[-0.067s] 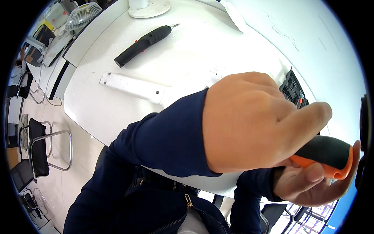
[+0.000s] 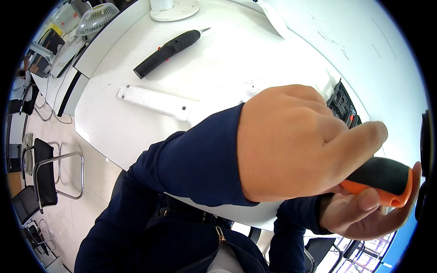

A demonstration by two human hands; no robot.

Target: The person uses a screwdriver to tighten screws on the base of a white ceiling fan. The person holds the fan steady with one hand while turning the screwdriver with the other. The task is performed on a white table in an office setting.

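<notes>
At the right, my right hand (image 2: 353, 217) is closed around a thick orange-and-black tool handle (image 2: 381, 176), with the thumb on its lower side and a finger along its end. A small hole shows in the handle's orange end. My left hand (image 2: 291, 143) reaches across from the left, its back toward me, and covers the handle's other end. Its fingers are curled under and mostly out of sight, so whatever they hold is hidden. One digit of that hand juts out above the handle.
On the white table (image 2: 104, 109) lie a black cordless screwdriver (image 2: 168, 52) and a white arm-shaped part (image 2: 157, 101). A black tool case (image 2: 342, 105) sits by the wall at right. A round white base (image 2: 175, 11) stands at the back. Chairs (image 2: 45, 168) are at left.
The tool handle and the fingers of my right hand have shifted up very slightly. My left hand stays almost in place.
</notes>
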